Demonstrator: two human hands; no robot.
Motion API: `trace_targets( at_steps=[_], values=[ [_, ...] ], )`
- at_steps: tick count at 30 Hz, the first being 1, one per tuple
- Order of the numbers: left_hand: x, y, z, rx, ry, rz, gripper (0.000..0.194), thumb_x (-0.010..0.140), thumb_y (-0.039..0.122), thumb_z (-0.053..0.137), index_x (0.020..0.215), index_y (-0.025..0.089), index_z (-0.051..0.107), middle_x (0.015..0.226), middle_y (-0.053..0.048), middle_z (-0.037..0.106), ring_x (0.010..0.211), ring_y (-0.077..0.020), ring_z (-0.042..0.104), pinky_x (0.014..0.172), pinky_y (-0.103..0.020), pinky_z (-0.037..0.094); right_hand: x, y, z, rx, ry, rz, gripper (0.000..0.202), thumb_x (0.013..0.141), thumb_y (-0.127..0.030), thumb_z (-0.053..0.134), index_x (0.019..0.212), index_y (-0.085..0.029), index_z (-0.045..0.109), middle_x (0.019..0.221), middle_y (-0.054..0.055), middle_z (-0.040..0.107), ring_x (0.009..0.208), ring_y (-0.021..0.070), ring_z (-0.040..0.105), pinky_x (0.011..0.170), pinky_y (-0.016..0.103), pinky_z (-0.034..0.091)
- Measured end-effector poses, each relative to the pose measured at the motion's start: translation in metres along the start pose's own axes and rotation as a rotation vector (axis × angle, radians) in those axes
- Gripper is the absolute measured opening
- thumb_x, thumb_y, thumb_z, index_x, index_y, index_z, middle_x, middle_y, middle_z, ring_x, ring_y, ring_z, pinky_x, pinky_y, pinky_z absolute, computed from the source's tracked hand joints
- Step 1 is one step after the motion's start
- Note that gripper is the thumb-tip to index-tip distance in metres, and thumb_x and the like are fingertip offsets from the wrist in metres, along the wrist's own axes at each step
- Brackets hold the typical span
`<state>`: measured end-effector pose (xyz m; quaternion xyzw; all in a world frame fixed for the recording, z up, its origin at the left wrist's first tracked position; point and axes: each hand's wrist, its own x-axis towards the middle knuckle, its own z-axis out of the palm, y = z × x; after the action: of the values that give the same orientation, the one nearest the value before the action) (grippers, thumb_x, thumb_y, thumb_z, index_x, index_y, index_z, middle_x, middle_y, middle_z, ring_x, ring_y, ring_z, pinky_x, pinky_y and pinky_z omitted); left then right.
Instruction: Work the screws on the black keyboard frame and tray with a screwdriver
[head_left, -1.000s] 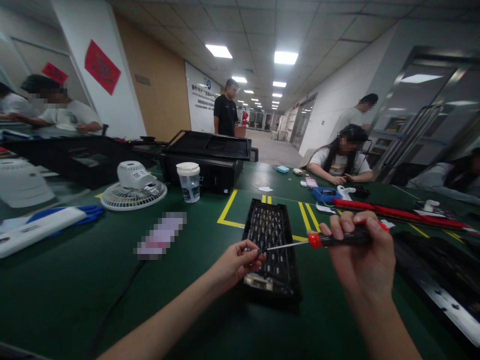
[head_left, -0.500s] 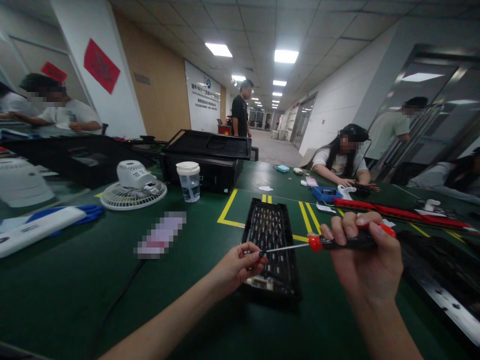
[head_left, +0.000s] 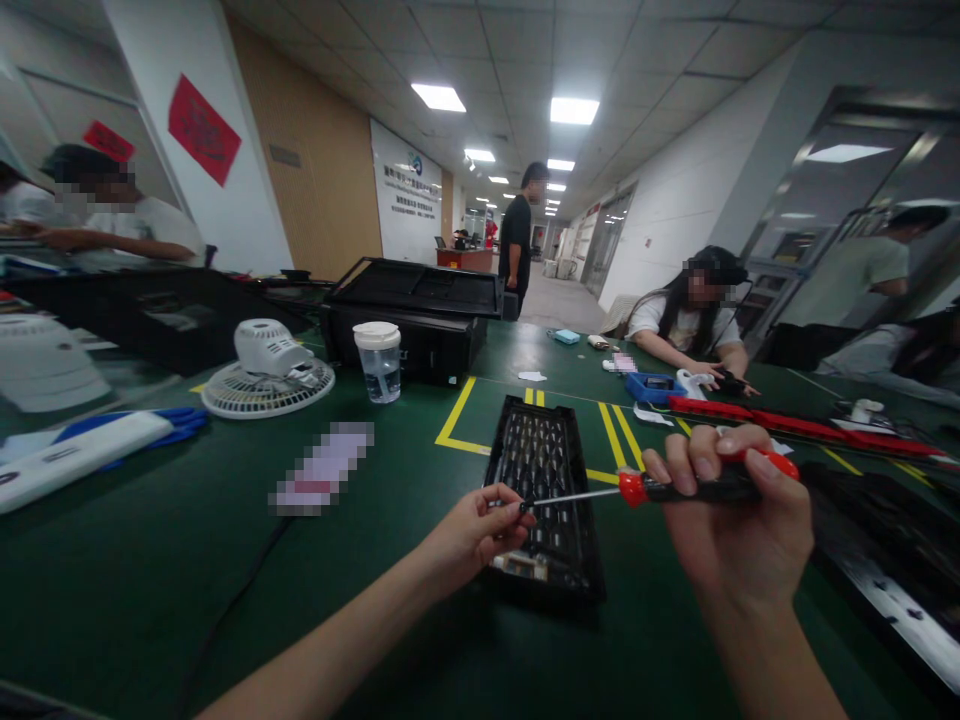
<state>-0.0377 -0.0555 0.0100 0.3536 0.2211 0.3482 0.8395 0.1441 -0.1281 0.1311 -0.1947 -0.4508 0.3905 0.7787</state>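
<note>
My right hand [head_left: 739,520] is wrapped around the red and black handle of a screwdriver [head_left: 577,496], whose shaft points left. At the shaft's tip, my left hand [head_left: 480,530] pinches a small black piece [head_left: 526,507], too small to make out its kind; it looks like a screw. Both hands are raised over a long black tray-like part [head_left: 577,460] with rows of dark rounded shapes inside. The near left part of that tray is partly covered by my left hand.
On the green table [head_left: 360,610] stand a cup with a lid [head_left: 378,365], a white fan part [head_left: 266,375] and a black case [head_left: 405,345]. A cabled phone-like object [head_left: 322,470] lies left. Black parts [head_left: 892,560] and red strips [head_left: 795,425] lie right. A co-worker [head_left: 694,320] sits across.
My right hand has shifted very slightly to the right, with the screwdriver still touching the piece in my left hand. A standing person in the background has moved right.
</note>
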Motion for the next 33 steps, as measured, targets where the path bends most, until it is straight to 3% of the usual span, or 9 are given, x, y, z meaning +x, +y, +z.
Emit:
trace_targets(
  at_steps=[12, 26, 33],
  values=[
    [-0.0013, 0.0012, 0.0024, -0.002, 0.023, -0.020, 0.021, 0.071, 0.021, 0.067, 0.082, 0.014, 0.051, 0.074, -0.002, 0.061, 0.063, -0.0056, 0.058, 0.063, -0.017, 0.046, -0.0003, 0.0004, 0.0005, -0.006, -0.008, 0.006, 0.008, 0.075, -0.022, 0.048, 0.067, -0.019, 0.050, 0.057, -0.004, 0.039, 0.051, 0.0091, 0.037, 0.053, 0.027, 0.032],
    [-0.0028, -0.0020, -0.0008, -0.137, 0.055, -0.123, 0.015, 0.074, 0.018, 0.063, 0.082, 0.013, 0.052, 0.074, 0.000, 0.060, 0.061, -0.0042, 0.057, 0.061, -0.016, 0.047, -0.0017, 0.0041, 0.0005, -0.050, -0.141, -0.023, 0.002, 0.067, -0.022, 0.053, 0.067, -0.020, 0.054, 0.049, -0.004, 0.041, 0.044, 0.0098, 0.039, 0.047, 0.027, 0.033],
    [-0.0031, -0.0022, -0.0007, -0.097, 0.023, -0.138, 0.016, 0.073, 0.021, 0.064, 0.081, 0.012, 0.052, 0.074, -0.001, 0.060, 0.061, -0.0041, 0.057, 0.061, -0.016, 0.047, -0.0051, 0.0000, 0.0003, -0.067, -0.203, -0.039, 0.003, 0.068, -0.023, 0.054, 0.069, -0.020, 0.055, 0.048, -0.004, 0.043, 0.043, 0.0100, 0.040, 0.044, 0.028, 0.034]
  ],
)
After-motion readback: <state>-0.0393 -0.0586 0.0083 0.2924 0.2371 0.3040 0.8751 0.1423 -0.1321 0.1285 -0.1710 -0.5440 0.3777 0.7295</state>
